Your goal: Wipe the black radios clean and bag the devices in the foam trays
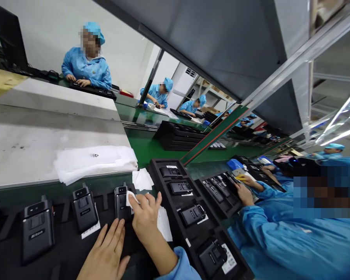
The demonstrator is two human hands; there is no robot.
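My right hand [146, 216] pinches a white cloth [131, 199] and presses it on the back of a black handheld radio [121, 196]. That radio lies in a black foam tray [65, 254], partly hidden by my fingers. My left hand [106, 249] rests palm down with fingers stretched out, just below the same radio, and holds nothing. To its left lie a second radio [85, 210] marked "Riton", with a white label strip beneath it, and a third radio [37, 229] with the same marking. Part of another device shows at the left edge.
A second black tray [160, 165] with several radios stands to the right. White paper sheets [95, 161] lie on the pale board [46, 136] ahead. At right, a co-worker in a blue smock [282, 233] handles devices. A green slanted post [216, 132] and stacked trays [177, 136] stand beyond.
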